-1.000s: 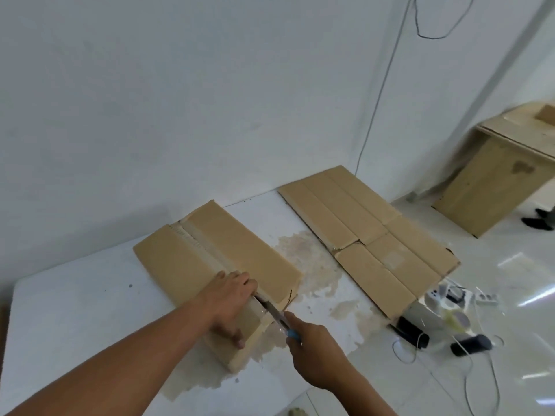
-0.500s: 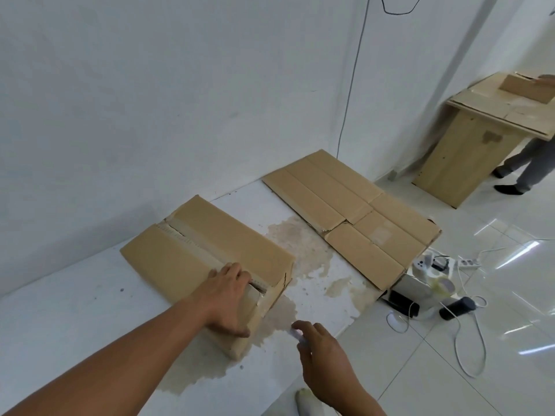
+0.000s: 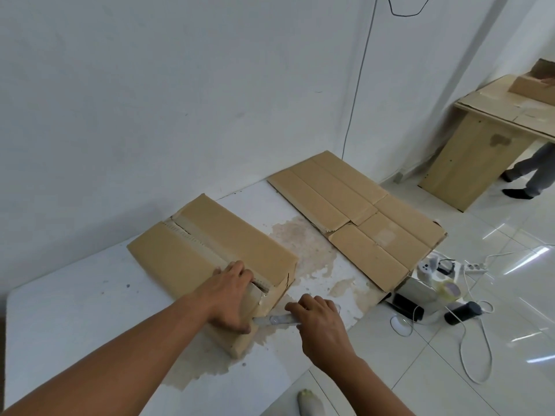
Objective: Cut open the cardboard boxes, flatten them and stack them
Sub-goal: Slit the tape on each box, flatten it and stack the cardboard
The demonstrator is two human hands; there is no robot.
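A closed brown cardboard box (image 3: pixel 210 244) lies on the white table (image 3: pixel 75 310), its top seam split along the middle. My left hand (image 3: pixel 231 295) presses flat on the box's near end. A utility knife (image 3: pixel 277 319) is gripped in my right hand (image 3: pixel 318 322), its blade pointing left at the box's near side face, just under my left hand. A flattened cardboard box (image 3: pixel 357 217) lies spread out at the table's far right, overhanging the edge.
The table top is stained brown between the two boxes. On the tiled floor to the right lie a power strip (image 3: pixel 474 267), cables, tape rolls and black cylinders (image 3: pixel 462 312). A wooden desk (image 3: pixel 480 139) with cardboard stands far right, a person's legs beside it.
My right hand pulled back off the top seam, then came in again lower, with the knife blade now at the box's near side face. My left hand stayed on the box.
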